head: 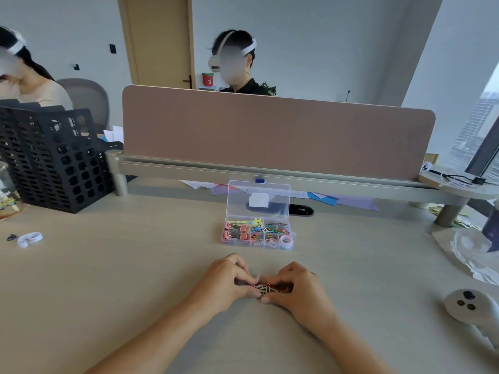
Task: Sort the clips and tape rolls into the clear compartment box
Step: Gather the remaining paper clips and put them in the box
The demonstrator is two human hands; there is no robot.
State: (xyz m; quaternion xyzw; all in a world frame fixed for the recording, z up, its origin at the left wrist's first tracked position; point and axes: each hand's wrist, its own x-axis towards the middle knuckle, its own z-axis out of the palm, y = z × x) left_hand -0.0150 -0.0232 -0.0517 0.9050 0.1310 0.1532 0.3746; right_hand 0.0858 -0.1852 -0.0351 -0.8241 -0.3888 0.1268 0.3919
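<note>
A clear compartment box (290,247) stands on the desk with its lid upright. Pink binder clips (235,231) fill its left cells, coloured paper clips its middle cells, and pink tape rolls (285,240) sit at its front right. Nearer to me, a small heap of coloured paper clips (264,288) lies on the desk. My left hand (229,279) and my right hand (294,287) close in on the heap from both sides, fingers curled and pinching at the clips. Most of the heap is hidden under my fingers.
A white tape roll (30,238) lies far left near a black mesh basket (54,157). A pink divider panel (270,130) runs along the desk's back. A white controller (469,306) and crumpled plastic (469,255) lie at the right. Two people sit beyond the divider.
</note>
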